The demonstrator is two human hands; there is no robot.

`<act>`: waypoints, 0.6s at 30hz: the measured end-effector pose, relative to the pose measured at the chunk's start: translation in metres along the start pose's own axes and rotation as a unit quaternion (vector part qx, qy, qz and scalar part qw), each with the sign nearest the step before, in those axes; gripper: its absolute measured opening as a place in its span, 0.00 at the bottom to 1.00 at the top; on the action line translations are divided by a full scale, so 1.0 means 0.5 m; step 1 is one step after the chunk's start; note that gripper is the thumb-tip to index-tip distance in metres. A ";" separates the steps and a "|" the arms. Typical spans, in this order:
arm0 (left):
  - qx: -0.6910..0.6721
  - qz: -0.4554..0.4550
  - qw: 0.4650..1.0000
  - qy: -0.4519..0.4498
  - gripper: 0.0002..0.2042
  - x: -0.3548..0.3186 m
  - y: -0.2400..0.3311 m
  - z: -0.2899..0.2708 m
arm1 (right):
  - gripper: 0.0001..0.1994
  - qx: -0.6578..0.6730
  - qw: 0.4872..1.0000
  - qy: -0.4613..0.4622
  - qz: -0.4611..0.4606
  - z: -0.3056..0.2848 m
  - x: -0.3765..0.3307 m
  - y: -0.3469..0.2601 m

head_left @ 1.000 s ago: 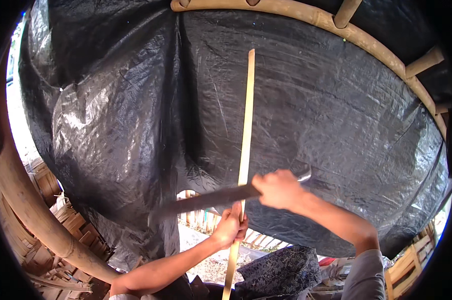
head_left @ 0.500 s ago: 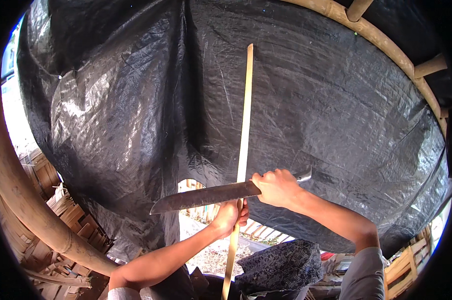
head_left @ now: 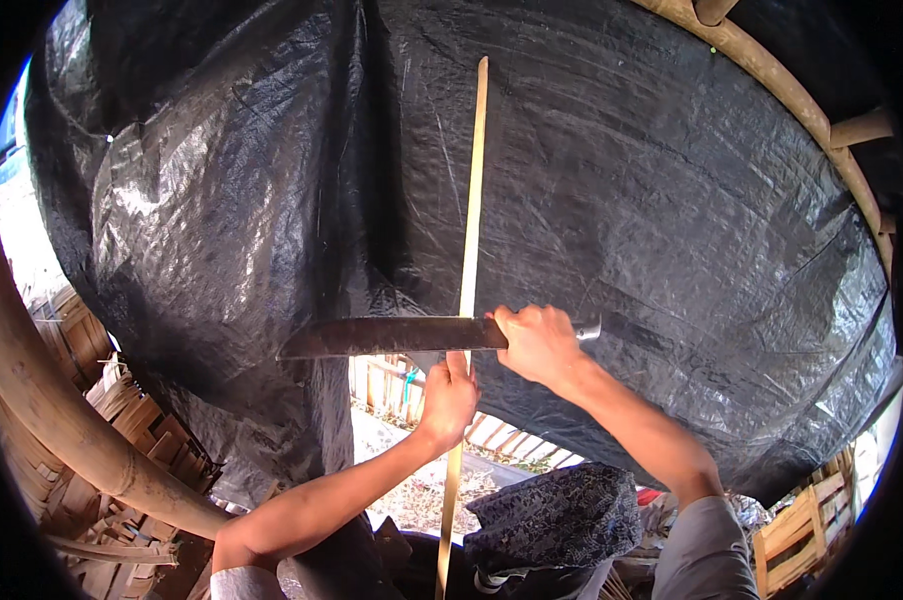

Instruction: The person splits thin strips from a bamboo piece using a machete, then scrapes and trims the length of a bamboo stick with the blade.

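A long, narrow bamboo strip [head_left: 474, 190] stands nearly upright in front of me, its top leaning slightly right. My left hand [head_left: 449, 400] is closed around it below the blade, with the thumb pointing up. In my right hand [head_left: 538, 345] is the handle of a machete [head_left: 391, 337], whose broad dark blade points left. The blade lies almost level across the strip, just above my left hand. A metal butt end of the handle sticks out beyond my right fist. Whether the edge bites into the strip, I cannot tell.
A black plastic sheet [head_left: 671, 220] hangs ahead, with a bright gap beneath it. Thick bamboo poles curve along the left [head_left: 91, 450] and upper right [head_left: 771, 85]. Split bamboo pieces [head_left: 101, 540] lie at lower left. A dark patterned cloth [head_left: 556, 520] is below my hands.
Both hands have risen slightly and shifted a little left with the strip and machete. The blade has turned from slanting down at its tip to almost level.
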State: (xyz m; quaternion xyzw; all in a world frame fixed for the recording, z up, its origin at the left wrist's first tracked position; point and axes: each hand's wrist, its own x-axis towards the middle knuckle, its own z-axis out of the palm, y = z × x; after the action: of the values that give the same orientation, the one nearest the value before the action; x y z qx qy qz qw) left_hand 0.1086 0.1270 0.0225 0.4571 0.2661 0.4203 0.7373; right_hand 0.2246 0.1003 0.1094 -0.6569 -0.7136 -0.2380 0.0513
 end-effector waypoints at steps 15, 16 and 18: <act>0.025 0.019 0.998 0.053 0.23 0.011 -0.045 -0.005 | 0.10 -0.004 0.995 -0.102 -0.015 -0.021 -0.020 -0.012; -0.015 -0.008 1.000 -0.013 0.20 0.010 -0.053 -0.005 | 0.11 -0.024 0.988 -0.139 -0.062 -0.015 -0.023 -0.017; 0.018 -0.004 1.000 0.018 0.24 0.016 -0.031 -0.003 | 0.12 -0.009 0.995 -0.096 -0.036 -0.024 -0.012 -0.002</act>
State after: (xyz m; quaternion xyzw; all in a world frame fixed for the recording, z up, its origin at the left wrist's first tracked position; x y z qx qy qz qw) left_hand 0.1174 0.1307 0.0080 0.4613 0.2890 0.4205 0.7258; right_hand 0.2217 0.0901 0.1175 -0.6510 -0.7361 -0.1824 -0.0321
